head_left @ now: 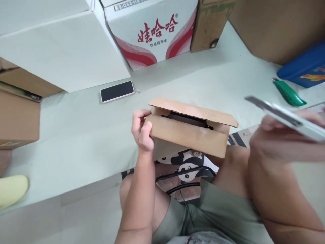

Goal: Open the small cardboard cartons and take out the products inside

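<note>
A small brown cardboard box (189, 135) is tilted at the table's front edge, its lid flap partly raised. Something dark shows through the gap, too hidden to name. My left hand (143, 130) grips the box by its left end, thumb on the front side and fingers behind. Off to the right, my right hand (276, 142) is closed around a utility knife (284, 117). The knife's blade points left, apart from the box, and both hand and knife are smeared by motion.
A phone (117, 91) lies on the pale table (83, 135). Behind it stand a white box (63, 51) and a red-and-white carton (154, 37). A green cutter (289, 92) and a blue container (304, 67) are at right. A yellow object (12, 190) sits at lower left.
</note>
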Demonstrator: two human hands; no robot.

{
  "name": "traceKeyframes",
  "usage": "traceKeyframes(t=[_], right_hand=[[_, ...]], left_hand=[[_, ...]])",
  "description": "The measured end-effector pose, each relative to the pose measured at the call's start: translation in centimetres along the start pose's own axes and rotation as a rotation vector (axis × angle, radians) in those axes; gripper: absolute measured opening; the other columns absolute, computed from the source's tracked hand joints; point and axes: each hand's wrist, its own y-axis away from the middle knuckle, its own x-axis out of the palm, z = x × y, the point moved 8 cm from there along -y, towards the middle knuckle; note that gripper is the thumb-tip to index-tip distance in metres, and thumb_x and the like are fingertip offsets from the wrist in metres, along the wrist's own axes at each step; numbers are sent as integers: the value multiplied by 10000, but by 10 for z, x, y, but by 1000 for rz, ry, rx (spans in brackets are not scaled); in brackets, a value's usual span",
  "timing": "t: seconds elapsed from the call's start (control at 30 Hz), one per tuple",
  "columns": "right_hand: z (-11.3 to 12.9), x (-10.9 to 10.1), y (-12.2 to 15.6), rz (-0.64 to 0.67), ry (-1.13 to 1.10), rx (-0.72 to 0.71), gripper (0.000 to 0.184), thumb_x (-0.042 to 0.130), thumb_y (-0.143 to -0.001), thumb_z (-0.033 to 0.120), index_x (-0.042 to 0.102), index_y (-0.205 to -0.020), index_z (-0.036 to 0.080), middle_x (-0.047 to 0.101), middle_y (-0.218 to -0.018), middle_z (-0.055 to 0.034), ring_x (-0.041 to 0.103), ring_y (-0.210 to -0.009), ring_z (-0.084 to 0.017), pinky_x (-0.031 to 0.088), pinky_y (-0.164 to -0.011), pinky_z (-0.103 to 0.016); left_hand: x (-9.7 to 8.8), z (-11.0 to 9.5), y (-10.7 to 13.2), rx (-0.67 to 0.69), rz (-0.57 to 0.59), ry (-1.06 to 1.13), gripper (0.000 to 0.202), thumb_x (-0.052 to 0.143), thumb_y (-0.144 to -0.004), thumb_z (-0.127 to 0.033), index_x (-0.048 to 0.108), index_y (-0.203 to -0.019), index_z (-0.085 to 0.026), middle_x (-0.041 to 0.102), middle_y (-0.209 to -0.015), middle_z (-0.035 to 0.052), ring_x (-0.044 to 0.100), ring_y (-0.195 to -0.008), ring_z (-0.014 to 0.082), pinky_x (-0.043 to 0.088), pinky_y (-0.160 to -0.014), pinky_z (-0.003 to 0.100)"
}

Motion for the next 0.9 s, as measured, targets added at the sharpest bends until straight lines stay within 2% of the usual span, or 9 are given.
traceKeyframes(t=[0.07, 0.13, 0.23, 0.37, 0.53, 0.63, 0.73, 0.83, 0.9], right_hand=[[-22, -13, 3, -419, -93, -85, 582, 316, -1030, 757, 601, -864, 278, 429, -593, 32, 513, -415, -135, 294, -367, -277], [-48, 3, 1, -407, 26, -42, 424, 541, -993, 650, 614, -882, 247, 520, -657, 28, 547, -487, -121, 374, -451, -279], [-79, 25, -5, -191, 305, 64, 336, 651, -928, 554, 665, -1000, 226, 628, -819, -11, 601, -694, -148, 489, -686, -328], [-115, 44, -9, 95, 480, 214, 347, 584, -944, 520, 679, -1129, 242, 659, -900, -40, 610, -795, -194, 473, -748, -355], [-143, 72, -6, 345, 696, 281, 391, 608, -873, 326, 705, -1244, 251, 693, -1222, -140, 656, -1064, -312, 496, -943, -477], [-144, 82, -4, 408, 700, 282, 489, 586, -851, 248, 689, -1329, 266, 678, -1323, -157, 640, -1197, -359, 455, -1051, -556], [-127, 81, -4, 324, 591, 226, 451, 563, -846, 230, 689, -1279, 248, 683, -1301, -153, 630, -1223, -335, 474, -1051, -533], [-100, 72, 3, 175, 407, 190, 236, 538, -881, 265, 672, -1070, 223, 695, -1032, -89, 656, -975, -236, 527, -881, -409], [-82, 69, 11, 118, 215, 149, 142, 531, -930, 313, 641, -966, 231, 653, -891, -35, 620, -828, -185, 512, -796, -355]], left_hand=[[0, 1, -1, 6, -11, 10, 311, 601, -819, -422, 732, -1034, -238, 684, -970, 48, 622, -859, 212, 492, -734, 330], [0, 2, -2, 28, -24, 33, 321, 625, -826, -455, 739, -1030, -235, 687, -950, 44, 619, -827, 200, 486, -710, 318], [-3, 0, -3, 89, -54, 57, 338, 655, -845, -539, 724, -972, -234, 685, -954, 51, 642, -848, 209, 509, -735, 330], [-6, -5, -2, 123, -17, 5, 439, 679, -851, -665, 681, -878, -227, 666, -1029, 78, 684, -1008, 267, 566, -914, 420], [-16, -15, -3, 138, -14, -18, 360, 737, -912, -552, 676, -808, -214, 607, -1060, 64, 698, -1100, 254, 558, -1029, 427], [-26, -10, -5, 64, -133, 42, 406, 738, -905, -611, 660, -844, -217, 586, -1081, 60, 693, -1092, 234, 572, -996, 390], [-34, -1, -5, -22, -244, 76, 479, 695, -896, -704, 649, -942, -230, 606, -1093, 66, 679, -1020, 215, 590, -922, 372], [-43, -7, -4, 40, -301, 55, 467, 728, -873, -683, 641, -869, -224, 589, -1082, 65, 665, -1056, 226, 586, -971, 406], [-44, -18, -5, 143, -239, 6, 471, 788, -827, -635, 600, -726, -215, 566, -1083, 70, 637, -1148, 258, 582, -1023, 446]])
